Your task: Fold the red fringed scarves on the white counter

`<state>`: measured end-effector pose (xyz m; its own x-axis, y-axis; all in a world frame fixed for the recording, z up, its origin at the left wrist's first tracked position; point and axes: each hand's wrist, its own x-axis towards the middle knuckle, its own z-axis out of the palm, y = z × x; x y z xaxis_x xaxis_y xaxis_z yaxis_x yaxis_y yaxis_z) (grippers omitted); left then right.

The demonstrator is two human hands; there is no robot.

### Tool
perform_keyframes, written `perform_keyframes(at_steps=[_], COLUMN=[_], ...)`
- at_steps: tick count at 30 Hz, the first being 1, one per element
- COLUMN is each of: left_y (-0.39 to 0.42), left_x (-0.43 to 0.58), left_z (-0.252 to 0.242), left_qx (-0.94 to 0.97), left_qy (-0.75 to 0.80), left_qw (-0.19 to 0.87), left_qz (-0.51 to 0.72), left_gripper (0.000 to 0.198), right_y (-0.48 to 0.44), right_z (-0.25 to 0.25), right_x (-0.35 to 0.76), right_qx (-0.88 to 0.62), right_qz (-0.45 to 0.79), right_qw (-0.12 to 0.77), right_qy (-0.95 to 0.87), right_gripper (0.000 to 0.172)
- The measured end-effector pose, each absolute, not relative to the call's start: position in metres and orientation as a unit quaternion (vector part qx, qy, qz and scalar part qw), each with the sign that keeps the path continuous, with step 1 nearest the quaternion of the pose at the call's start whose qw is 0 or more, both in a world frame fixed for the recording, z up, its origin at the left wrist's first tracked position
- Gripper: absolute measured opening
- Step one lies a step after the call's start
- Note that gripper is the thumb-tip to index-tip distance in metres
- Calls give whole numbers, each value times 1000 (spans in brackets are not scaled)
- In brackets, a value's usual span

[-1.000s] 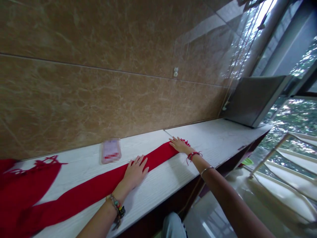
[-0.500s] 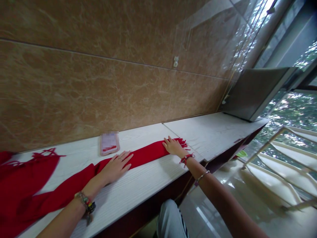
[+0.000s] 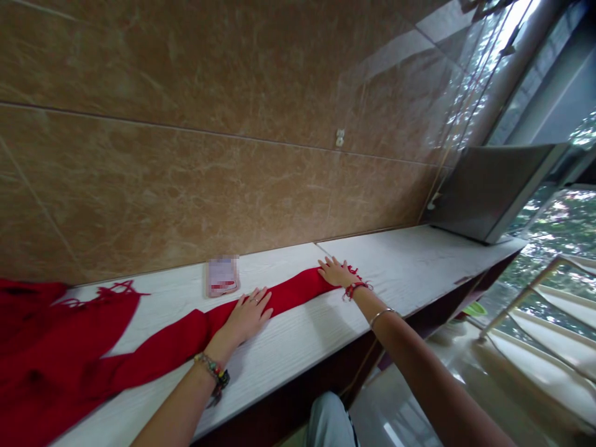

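Note:
A red scarf [image 3: 296, 290] with fringed ends stretches along the white countertop [image 3: 298, 347], its strip folded narrow. My left hand [image 3: 248, 315] lies flat across the middle of the strip, fingers spread. Close to the fringe at the far right end, my right hand [image 3: 336, 273] also rests flat on the cloth, fingers apart. At the left the rest of the scarf lies in a loose, wrinkled heap, with another fringe on top. Behind my left hand a phone in a pinkish case [image 3: 222, 276] lies on the counter, its screen blurred.
A brown marbled tile wall [image 3: 186, 186] rises along the counter's back edge. At the far right end stands a grey box-shaped appliance [image 3: 493, 189]. A cream-coloured rack [image 3: 535, 323] stands on the floor to the right, near a green basin [image 3: 474, 308].
The view has shifted, so everything sits further right and a little lower. Both hands stay flat on the scarf; the right hand now lies slightly closer to the fringe.

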<state>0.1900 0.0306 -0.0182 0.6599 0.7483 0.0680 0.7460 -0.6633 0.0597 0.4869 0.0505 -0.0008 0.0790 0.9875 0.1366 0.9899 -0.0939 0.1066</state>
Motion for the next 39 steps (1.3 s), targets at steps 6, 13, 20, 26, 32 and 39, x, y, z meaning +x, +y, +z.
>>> perform_keyframes(at_steps=[6,13,20,26,32,39], left_y=[25,24,23,17,27,6], left_x=[188,187,184,173,96,-16], left_z=[-17,-15,-18,-5,3,-26], left_qx=[906,895,889,881,842,827], left_qy=[420,444,455,468,533,560], left_qw=[7,19,21,-16,-16,-13], left_qz=[49,36,40,58,81,50], left_gripper=[50,55,57,56,46,51], right_y=[45,40,36,28,28,34], right_z=[-8,-40,-31,-26,-38,-46], right_x=[402,374,377,374,370,377], right_qx=[-574,-526,-535,-526,-454,-450], right_qz=[-109,-98,-98,-95,-83,-95], right_qw=[103,102,146,179,133,141], right_qy=[-805,-839,-827,-826,-877,-877], right_gripper=[49,44,43,45,43,43])
